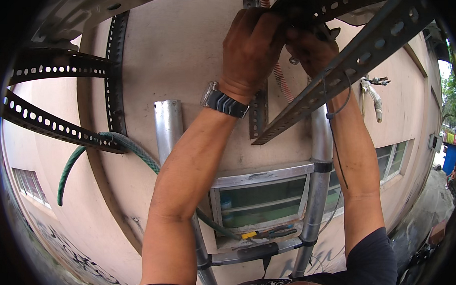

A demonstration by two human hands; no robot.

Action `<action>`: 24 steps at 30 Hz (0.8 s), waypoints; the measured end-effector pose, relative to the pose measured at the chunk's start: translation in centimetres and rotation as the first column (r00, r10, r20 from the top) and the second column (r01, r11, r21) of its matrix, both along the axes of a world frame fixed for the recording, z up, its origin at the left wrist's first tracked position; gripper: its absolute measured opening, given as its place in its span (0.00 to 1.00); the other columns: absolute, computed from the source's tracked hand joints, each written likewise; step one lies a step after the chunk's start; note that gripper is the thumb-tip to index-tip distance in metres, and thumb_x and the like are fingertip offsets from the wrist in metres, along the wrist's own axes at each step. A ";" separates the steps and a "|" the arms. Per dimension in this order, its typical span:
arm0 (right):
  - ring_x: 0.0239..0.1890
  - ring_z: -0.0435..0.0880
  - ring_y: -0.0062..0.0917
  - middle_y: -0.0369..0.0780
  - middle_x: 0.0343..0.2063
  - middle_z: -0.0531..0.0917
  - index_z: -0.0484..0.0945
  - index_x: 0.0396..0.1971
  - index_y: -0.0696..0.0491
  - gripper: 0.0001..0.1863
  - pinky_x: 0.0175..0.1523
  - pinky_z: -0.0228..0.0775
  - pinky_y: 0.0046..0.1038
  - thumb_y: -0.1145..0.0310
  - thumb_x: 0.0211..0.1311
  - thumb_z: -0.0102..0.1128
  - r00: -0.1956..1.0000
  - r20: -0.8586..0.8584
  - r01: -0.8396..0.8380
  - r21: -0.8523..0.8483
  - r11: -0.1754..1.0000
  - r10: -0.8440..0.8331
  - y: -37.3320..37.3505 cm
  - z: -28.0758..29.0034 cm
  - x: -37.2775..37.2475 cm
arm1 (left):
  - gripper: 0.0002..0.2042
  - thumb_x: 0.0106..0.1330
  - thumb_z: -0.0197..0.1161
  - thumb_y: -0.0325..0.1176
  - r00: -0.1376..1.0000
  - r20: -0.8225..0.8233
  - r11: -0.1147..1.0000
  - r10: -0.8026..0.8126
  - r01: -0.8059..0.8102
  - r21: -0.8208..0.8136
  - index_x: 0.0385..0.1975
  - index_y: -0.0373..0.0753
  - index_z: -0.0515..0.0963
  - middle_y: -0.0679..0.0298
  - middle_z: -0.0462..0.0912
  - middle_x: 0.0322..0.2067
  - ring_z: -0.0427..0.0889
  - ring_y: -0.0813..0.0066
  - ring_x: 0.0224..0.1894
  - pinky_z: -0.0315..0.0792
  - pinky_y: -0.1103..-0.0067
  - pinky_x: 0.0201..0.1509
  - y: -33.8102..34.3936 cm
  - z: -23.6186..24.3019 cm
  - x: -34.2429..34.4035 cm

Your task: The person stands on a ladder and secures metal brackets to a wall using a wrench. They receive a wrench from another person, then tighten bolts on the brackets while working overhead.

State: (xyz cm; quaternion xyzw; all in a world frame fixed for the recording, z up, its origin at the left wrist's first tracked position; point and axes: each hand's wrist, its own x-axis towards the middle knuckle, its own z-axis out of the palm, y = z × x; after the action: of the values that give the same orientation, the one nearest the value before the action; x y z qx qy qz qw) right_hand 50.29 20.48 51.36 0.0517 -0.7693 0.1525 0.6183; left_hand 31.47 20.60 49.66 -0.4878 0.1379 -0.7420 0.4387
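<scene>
Both my hands are raised at the top centre, close together beneath a dark perforated metal angle bar (pixel 351 5). My left hand (pixel 252 48), with a dark-strapped watch (pixel 225 102) on its wrist, has its fingers bent; their tips vanish into shadow. Beside it, my right hand (pixel 312 49) is curled around something I cannot make out. A small metal ring-shaped end (pixel 294 61) shows by its fingers. In front of my right forearm slants another perforated angle bar (pixel 346 73), with a thin black cable tie (pixel 343 111) looped around it.
An aluminium ladder (pixel 321 139) leans at the wall, its rungs (pixel 259 175) below my arms. More perforated brackets (pixel 51 121) stick out at left, with a green hose (pixel 138 148) hanging over one. Pliers (pixel 281 231) lie at a louvred window (pixel 260 204). Wrapped pipe ends (pixel 373 99) protrude at right.
</scene>
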 end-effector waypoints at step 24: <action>0.21 0.65 0.08 0.27 0.29 0.77 0.79 0.48 0.52 0.14 0.25 0.53 0.15 0.71 0.64 0.68 0.992 0.074 0.098 0.064 0.993 -0.103 -2.2 -0.3 -1.7 | 0.13 0.55 0.76 0.26 0.980 0.097 0.984 -0.173 0.175 -0.011 0.40 0.45 0.85 0.61 0.86 0.36 0.87 0.63 0.37 0.82 0.72 0.41 0.4 -0.5 1.2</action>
State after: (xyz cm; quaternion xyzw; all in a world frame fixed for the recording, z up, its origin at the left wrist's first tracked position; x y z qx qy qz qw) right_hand 48.56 18.33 51.05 0.0257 -0.7985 0.0999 0.5931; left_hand 32.71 20.98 49.15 -0.4417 0.1518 -0.8015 0.3735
